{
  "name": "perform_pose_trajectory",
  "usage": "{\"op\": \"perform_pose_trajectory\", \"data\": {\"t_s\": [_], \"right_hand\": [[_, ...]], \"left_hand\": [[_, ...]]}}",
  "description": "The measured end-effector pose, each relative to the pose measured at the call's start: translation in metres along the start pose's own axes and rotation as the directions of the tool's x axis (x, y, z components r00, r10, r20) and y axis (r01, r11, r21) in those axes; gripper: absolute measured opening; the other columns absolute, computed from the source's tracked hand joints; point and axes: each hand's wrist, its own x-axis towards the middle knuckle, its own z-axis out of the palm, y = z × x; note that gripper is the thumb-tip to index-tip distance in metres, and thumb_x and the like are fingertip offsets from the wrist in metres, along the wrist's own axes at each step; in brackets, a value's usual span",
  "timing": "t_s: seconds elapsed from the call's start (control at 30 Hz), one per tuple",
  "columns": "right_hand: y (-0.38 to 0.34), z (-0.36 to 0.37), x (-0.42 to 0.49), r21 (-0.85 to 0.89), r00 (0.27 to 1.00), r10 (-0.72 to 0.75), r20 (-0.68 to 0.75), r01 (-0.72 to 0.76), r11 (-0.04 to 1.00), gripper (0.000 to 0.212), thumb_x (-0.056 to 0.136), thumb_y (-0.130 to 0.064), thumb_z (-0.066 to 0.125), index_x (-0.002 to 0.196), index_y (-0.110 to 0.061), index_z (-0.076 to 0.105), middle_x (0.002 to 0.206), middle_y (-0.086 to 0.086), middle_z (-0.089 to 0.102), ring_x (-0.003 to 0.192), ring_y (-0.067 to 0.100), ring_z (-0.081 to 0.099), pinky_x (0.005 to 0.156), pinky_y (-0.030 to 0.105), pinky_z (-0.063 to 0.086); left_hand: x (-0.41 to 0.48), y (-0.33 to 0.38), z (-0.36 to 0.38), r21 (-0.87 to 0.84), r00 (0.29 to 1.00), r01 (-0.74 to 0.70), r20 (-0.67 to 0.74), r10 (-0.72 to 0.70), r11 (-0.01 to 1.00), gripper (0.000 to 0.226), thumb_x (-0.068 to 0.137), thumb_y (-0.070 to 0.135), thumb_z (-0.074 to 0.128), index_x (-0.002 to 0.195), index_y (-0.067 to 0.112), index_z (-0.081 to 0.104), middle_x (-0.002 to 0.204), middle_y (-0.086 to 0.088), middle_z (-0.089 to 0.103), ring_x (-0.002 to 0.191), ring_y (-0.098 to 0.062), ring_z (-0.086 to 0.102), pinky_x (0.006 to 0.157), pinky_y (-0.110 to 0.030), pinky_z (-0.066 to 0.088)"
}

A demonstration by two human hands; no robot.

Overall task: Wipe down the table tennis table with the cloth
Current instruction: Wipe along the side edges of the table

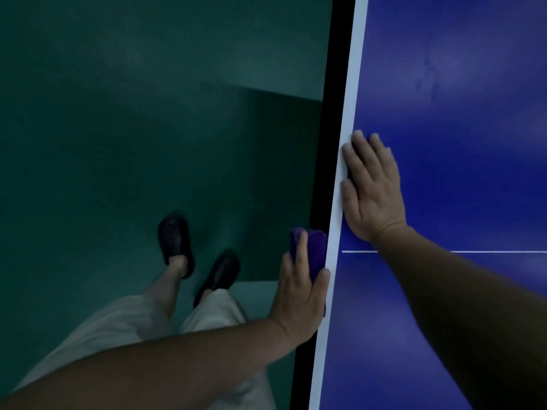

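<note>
Dim green flooring (118,113) is filling the view from 7 to 12 o'clock, while the blue table tennis table (458,84) is taking up the side from 1 to 5 o'clock. A white border stripe (352,84) is running along the table's near edge, with the black side face (331,113) dropping just beside it. At about 6 o'clock the left hand (299,294) is gripping the purple cloth (313,250), thumb on one side and fingers on the other, and is holding it against that black side face just below the stripe. Towards 3 o'clock the right hand (373,187) is lying flat on the tabletop, fingers straight and slightly spread, holding nothing, its fingertips reaching onto the white stripe. A thin white line (503,251) is crossing the blue surface and passing under the right forearm. At 7 o'clock two dark clogs (174,247) are standing on the floor below pale trousers (118,327).
</note>
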Motion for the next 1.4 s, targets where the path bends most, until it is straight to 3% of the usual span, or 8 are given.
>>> {"op": "perform_pose_trajectory", "data": {"t_s": [0.17, 0.37, 0.6, 0.7, 0.83, 0.97, 1.07, 1.4], "right_hand": [[0.001, 0.001, 0.002, 0.025, 1.000, 0.001, -0.014, -0.001, 1.000, 0.054, 0.102, -0.027, 0.039, 0.151, -0.005, 0.041, 0.161, 0.015, 0.032, 0.151, 0.038, 0.024, 0.122, 0.056, 0.020], [0.002, 0.000, 0.001, 0.056, 1.000, 0.005, -0.015, -0.004, 0.998, 0.054, 0.101, -0.027, 0.040, 0.152, -0.008, 0.040, 0.161, 0.013, 0.032, 0.151, 0.037, 0.023, 0.121, 0.058, 0.022], [0.003, 0.002, 0.001, 0.069, 1.000, 0.010, -0.017, -0.009, 0.998, 0.055, 0.100, -0.029, 0.043, 0.151, -0.009, 0.041, 0.162, 0.011, 0.031, 0.152, 0.036, 0.023, 0.122, 0.056, 0.021], [0.003, 0.002, 0.001, 0.062, 1.000, 0.015, 0.002, -0.015, 0.998, 0.056, 0.100, -0.029, 0.042, 0.152, -0.010, 0.038, 0.163, 0.009, 0.029, 0.153, 0.035, 0.022, 0.123, 0.055, 0.019], [-0.001, -0.002, 0.002, 0.066, 0.999, 0.046, 0.017, -0.047, 0.997, 0.055, 0.099, -0.030, 0.044, 0.151, -0.012, 0.039, 0.161, 0.009, 0.032, 0.152, 0.034, 0.025, 0.123, 0.054, 0.020], [-0.001, -0.006, 0.007, 0.071, 0.998, 0.054, 0.037, -0.057, 0.996, 0.055, 0.098, -0.030, 0.044, 0.150, -0.013, 0.039, 0.161, 0.008, 0.032, 0.151, 0.033, 0.026, 0.122, 0.053, 0.021], [-0.003, -0.012, 0.008, 0.115, 0.993, 0.086, 0.080, -0.095, 0.989, 0.053, 0.098, -0.029, 0.047, 0.149, -0.015, 0.042, 0.159, 0.007, 0.036, 0.150, 0.031, 0.028, 0.121, 0.053, 0.025], [0.045, -0.040, 0.152, 0.218, 0.991, 0.127, -0.033, -0.117, 0.969, 0.041, 0.103, -0.022, 0.048, 0.135, 0.002, 0.055, 0.152, 0.019, 0.045, 0.143, 0.039, 0.038, 0.122, 0.047, 0.025]], "left_hand": [[0.093, 0.058, -0.020, -0.026, 0.982, 0.019, -0.186, -0.023, 0.999, 0.073, 0.094, 0.046, 0.040, 0.159, 0.032, 0.011, 0.144, -0.017, 0.036, 0.129, -0.032, 0.043, 0.108, -0.036, 0.034], [0.220, 0.129, -0.056, 0.063, 0.958, -0.122, -0.254, 0.135, 0.990, 0.067, 0.099, 0.043, 0.038, 0.159, 0.032, 0.012, 0.131, -0.016, 0.042, 0.106, -0.032, 0.051, 0.098, -0.047, 0.045], [0.104, 0.058, -0.028, 0.103, 0.990, -0.079, -0.109, 0.091, 0.992, 0.069, 0.096, 0.055, 0.030, 0.155, 0.046, -0.005, 0.158, -0.003, 0.022, 0.131, -0.019, 0.033, 0.110, -0.029, 0.032], [0.065, 0.046, -0.020, 0.056, 0.997, -0.020, -0.069, 0.024, 0.998, 0.066, 0.092, 0.068, 0.025, 0.141, 0.068, -0.018, 0.148, 0.003, 0.026, 0.129, -0.013, 0.036, 0.102, -0.022, 0.031], [0.101, 0.077, -0.033, 0.026, 0.996, -0.007, -0.091, 0.009, 1.000, 0.071, 0.090, 0.064, 0.031, 0.150, 0.059, -0.006, 0.145, -0.002, 0.030, 0.119, 0.003, 0.036, 0.090, 0.003, 0.024], [0.194, 0.133, -0.058, 0.064, 0.974, -0.091, -0.204, 0.102, 0.994, 0.071, 0.093, 0.052, 0.036, 0.156, 0.040, 0.006, 0.142, -0.012, 0.036, 0.122, -0.024, 0.047, 0.097, -0.026, 0.036], [0.251, 0.163, -0.075, 0.115, 0.958, -0.142, -0.233, 0.165, 0.983, 0.072, 0.096, 0.047, 0.035, 0.160, 0.028, 0.009, 0.143, -0.017, 0.037, 0.123, -0.029, 0.046, 0.099, -0.028, 0.032], [0.167, 0.129, -0.057, 0.075, 0.988, -0.066, -0.137, 0.075, 0.995, 0.067, 0.093, 0.065, 0.032, 0.144, 0.067, -0.011, 0.143, 0.014, 0.027, 0.131, -0.001, 0.034, 0.098, -0.003, 0.023]]}}
